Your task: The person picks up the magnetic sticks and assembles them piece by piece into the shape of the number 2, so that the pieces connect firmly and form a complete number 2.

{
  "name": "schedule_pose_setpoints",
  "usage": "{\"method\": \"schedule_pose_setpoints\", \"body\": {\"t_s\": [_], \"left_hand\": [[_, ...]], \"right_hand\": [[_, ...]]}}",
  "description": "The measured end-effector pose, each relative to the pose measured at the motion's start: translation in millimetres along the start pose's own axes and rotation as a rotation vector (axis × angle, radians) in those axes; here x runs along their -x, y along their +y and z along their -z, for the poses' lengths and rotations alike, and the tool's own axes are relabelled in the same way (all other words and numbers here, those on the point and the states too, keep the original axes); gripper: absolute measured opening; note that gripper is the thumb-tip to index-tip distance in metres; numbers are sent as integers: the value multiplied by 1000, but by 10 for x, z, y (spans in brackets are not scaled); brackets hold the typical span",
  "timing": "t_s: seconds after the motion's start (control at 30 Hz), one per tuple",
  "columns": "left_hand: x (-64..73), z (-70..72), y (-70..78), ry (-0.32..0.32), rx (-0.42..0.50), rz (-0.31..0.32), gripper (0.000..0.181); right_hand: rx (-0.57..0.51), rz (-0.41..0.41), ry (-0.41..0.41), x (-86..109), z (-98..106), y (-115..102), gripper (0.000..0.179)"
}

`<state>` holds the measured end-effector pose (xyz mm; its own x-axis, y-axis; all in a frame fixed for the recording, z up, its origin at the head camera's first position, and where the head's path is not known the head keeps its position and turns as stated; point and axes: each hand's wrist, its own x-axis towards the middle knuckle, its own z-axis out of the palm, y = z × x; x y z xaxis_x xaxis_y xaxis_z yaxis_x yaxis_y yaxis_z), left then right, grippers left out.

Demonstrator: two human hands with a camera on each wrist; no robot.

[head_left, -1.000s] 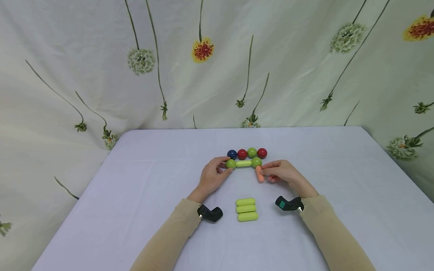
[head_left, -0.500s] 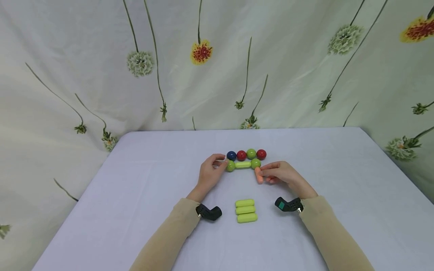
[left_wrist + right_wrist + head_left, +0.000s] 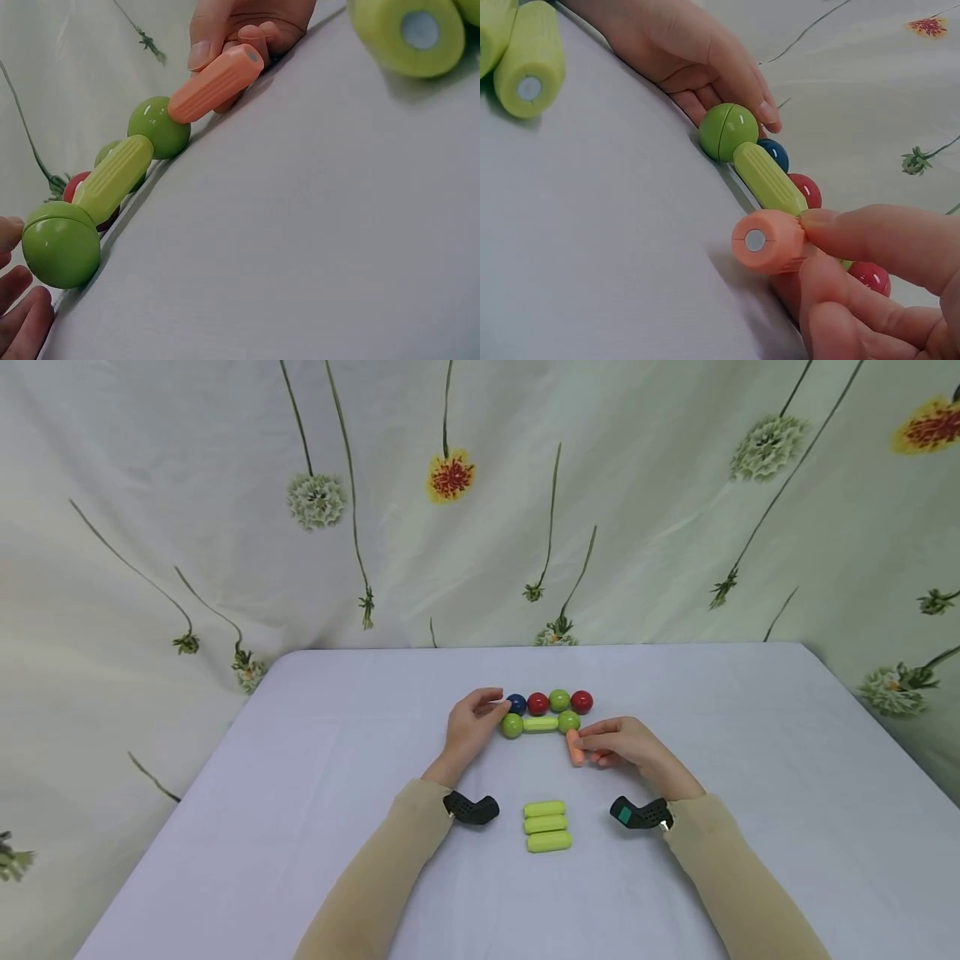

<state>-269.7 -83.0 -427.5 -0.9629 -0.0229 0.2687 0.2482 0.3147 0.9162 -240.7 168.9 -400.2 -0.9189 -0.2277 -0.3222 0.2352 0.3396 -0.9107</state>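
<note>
Between the thumb and fingers of my right hand (image 3: pixel 628 745) is an orange magnetic stick (image 3: pixel 761 241), its far end against a green ball (image 3: pixel 569 721). A yellow-green stick (image 3: pixel 540 724) links that ball to another green ball (image 3: pixel 512 725) on the left. My left hand (image 3: pixel 468 727) is beside the blue ball (image 3: pixel 516 704), fingers apart and thumb close to it; whether it touches is unclear. In the left wrist view, left fingertips (image 3: pixel 26 319) show near the left green ball.
Right of the blue ball, a red ball (image 3: pixel 537 703), a green ball (image 3: pixel 558 700) and another red ball (image 3: pixel 581 702) continue the row. Three yellow-green sticks (image 3: pixel 547 825) lie side by side nearer the front. A flowered cloth (image 3: pixel 645 510) hangs behind the white table (image 3: pixel 337 760).
My left hand has let go of the left green ball and shifted slightly away from me, towards the blue ball. My right hand stays on the orange stick.
</note>
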Motion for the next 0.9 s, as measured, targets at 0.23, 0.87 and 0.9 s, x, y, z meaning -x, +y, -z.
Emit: {"method": "schedule_pose_setpoints", "body": {"t_s": [0.23,0.87,0.9], "left_hand": [[-63,-21,2,-35,-84,52,32],[-115,-27,-7,-105,-179,60,31],[-116,-26,-5,-103,-179,60,31]], "right_hand": [[1,-24,21,-14,0,17,42],[11,-41,44,-16,-15,-1,43],[11,-43,44,-15,-15,-1,43]]}}
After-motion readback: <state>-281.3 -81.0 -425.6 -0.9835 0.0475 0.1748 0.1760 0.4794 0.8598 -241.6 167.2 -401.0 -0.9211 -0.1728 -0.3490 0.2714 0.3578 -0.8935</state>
